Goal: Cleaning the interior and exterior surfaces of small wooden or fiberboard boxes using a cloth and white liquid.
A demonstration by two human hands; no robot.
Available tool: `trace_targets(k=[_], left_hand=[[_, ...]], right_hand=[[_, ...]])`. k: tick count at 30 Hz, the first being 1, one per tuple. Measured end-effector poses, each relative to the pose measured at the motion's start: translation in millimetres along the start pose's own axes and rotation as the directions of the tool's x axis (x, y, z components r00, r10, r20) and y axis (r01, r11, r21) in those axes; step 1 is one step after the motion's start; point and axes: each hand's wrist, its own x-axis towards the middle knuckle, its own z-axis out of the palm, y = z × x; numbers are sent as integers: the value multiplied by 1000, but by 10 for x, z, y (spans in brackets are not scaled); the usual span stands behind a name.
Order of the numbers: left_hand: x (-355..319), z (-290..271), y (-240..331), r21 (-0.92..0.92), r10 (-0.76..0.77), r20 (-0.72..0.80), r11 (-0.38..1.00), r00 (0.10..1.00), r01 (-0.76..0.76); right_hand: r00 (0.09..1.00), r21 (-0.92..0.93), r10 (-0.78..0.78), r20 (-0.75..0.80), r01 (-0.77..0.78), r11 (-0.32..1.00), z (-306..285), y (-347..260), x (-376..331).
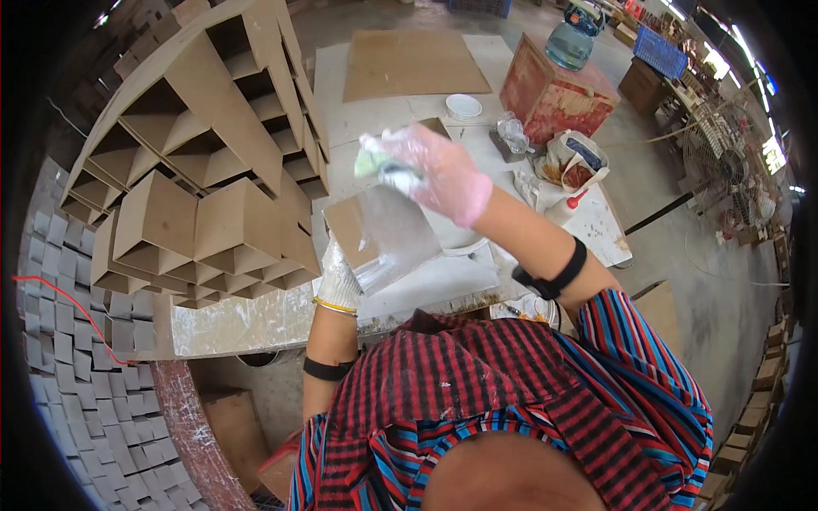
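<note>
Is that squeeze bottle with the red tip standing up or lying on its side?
Lying tipped: the squeeze bottle rests slanted on the worktable, red nozzle pointing up-right.

From my remote seat I saw a grey concrete floor (682, 281) filling the right of the frame. Brown cardboard dividers (196, 170) were stacked at upper left on a pale, glue-smeared bench (256, 319). A red crate (554, 94) stood at upper centre, with a blue basket (660, 51) and bright windows (741, 51) at upper right.
</note>
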Motion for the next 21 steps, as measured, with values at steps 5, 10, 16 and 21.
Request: trace_targets(k=[5, 10, 16, 21], left_hand=[[323, -741, 96, 61, -160, 311, 987, 937, 149], [-120, 162, 31, 76, -38, -3, 996, 999, 38], [31, -403, 40, 631, 84, 236, 745, 968, -218], [-121, 170, -8, 198, 10, -228, 980, 974, 37]], right_hand=[[909, 143, -264, 323, 229, 963, -137, -474, -255], [978, 192, -207, 32, 197, 961, 2, -245, 80], [801, 84, -353, 484, 358, 930, 34, -558, -252], [981, 1, -29, 191, 29, 1000, 192, -268, 227]])
